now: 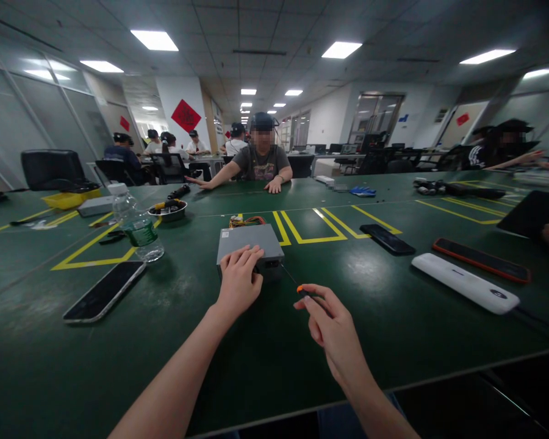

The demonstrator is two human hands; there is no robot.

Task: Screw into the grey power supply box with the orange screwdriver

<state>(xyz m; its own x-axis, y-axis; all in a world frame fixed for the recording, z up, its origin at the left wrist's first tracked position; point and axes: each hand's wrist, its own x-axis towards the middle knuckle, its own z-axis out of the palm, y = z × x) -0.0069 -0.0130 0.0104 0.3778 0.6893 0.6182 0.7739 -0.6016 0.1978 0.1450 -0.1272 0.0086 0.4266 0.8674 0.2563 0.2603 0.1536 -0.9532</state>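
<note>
A grey metal computer power supply (251, 238) stands on the green table, its power socket facing me and a bundle of coloured cables behind it. My left hand (240, 274) rests over its top and near edge, fingers stretched across the casing. My right hand (332, 326) pinches the orange and black handle of a screwdriver (301, 289). The thin shaft slants up and left, with its tip at the near right corner of the power supply; whether it sits in a screw is too small to tell.
A phone (104, 292) and a water bottle (141, 228) stand left, near a metal bowl (174, 212) of tools. On the right lie a dark phone (387, 239), a white power bank (464, 283) and an orange-edged phone (481, 259). Across the table (174, 366) sits a person (261, 161).
</note>
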